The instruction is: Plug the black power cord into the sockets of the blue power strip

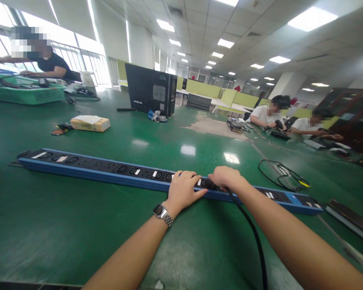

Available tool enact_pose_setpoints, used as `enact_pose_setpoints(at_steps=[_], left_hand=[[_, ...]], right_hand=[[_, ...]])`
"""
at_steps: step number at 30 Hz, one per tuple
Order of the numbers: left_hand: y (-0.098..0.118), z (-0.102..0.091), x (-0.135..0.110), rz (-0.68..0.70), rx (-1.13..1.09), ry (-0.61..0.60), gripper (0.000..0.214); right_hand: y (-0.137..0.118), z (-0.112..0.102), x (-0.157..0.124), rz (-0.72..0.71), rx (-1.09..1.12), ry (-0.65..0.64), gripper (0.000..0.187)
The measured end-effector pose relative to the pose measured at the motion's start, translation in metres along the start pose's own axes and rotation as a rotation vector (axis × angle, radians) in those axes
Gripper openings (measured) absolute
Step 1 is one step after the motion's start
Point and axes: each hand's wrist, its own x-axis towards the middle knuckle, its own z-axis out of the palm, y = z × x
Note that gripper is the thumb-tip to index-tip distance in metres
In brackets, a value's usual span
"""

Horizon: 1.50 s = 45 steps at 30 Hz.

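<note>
A long blue and black power strip (99, 168) lies slantwise across the green table, its top lined with several sockets and white labels. My left hand (183, 190), with a watch (162, 214) on the wrist, grips the strip near its middle, fingers over the top and thumb along the near side. Just right of it, my right hand (226, 177) is closed around the plug end of a black power cable (254, 229), down at the strip's sockets. The hand mostly hides the plug, so I cannot tell how deep it sits. The cable trails toward the table's near edge.
Beyond the strip are a tissue pack (90, 123), a black computer case (149, 88), gloves (157, 116) and a green basket (33, 96). A coiled black cable (281, 173) and a dark bar (351, 221) lie right. Several people sit around the table.
</note>
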Motion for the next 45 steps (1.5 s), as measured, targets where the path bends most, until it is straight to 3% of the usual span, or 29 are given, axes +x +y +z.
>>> enact_pose_setpoints(at_steps=[10,13,15,19,22,27,30,33,35,38,39,41,43,45], left_hand=[[0.005,-0.003,0.000,-0.024,-0.067,0.061,0.030],[0.014,-0.009,-0.003,-0.059,-0.115,0.121,0.018],[0.024,-0.015,-0.006,-0.058,-0.155,0.115,0.024],[0.045,-0.020,-0.016,-0.147,-0.342,-0.075,0.035],[0.058,-0.012,-0.019,-0.291,-0.621,-0.244,0.032],[0.075,0.010,-0.005,-0.735,-1.232,-0.470,0.044],[0.084,0.019,0.004,-0.910,-1.459,-0.390,0.041],[0.092,0.022,0.008,-0.934,-1.468,-0.266,0.039],[0.098,0.016,0.012,-0.808,-1.464,-0.235,0.040],[0.106,-0.004,0.026,-0.511,-1.524,-0.198,0.041],[0.105,-0.012,0.032,-0.479,-1.551,-0.153,0.041],[0.094,-0.028,0.044,-0.524,-1.595,-0.001,0.043],[0.070,-0.040,0.046,-0.660,-1.564,0.146,0.046],[0.039,-0.047,0.036,-0.757,-1.395,0.188,0.049]], right_hand=[[-0.013,0.025,-0.020,0.000,0.001,0.195,0.050],[0.001,0.024,-0.018,-0.013,0.099,0.155,0.068],[0.021,0.027,-0.011,-0.037,0.184,0.172,0.072],[0.064,0.056,0.005,0.011,0.294,0.455,0.057],[0.078,0.083,0.010,0.037,0.234,0.552,0.052],[0.075,0.096,0.007,0.105,0.204,0.589,0.053],[0.073,0.093,0.005,0.113,0.197,0.605,0.050],[0.072,0.090,0.002,0.121,0.197,0.602,0.047],[0.072,0.088,0.000,0.120,0.192,0.583,0.046],[0.072,0.086,-0.003,0.091,0.166,0.551,0.044],[0.072,0.086,-0.003,0.085,0.160,0.552,0.044],[0.072,0.086,-0.002,0.089,0.163,0.576,0.045],[0.072,0.088,0.000,0.104,0.182,0.603,0.046],[0.071,0.090,0.002,0.105,0.198,0.615,0.046]])
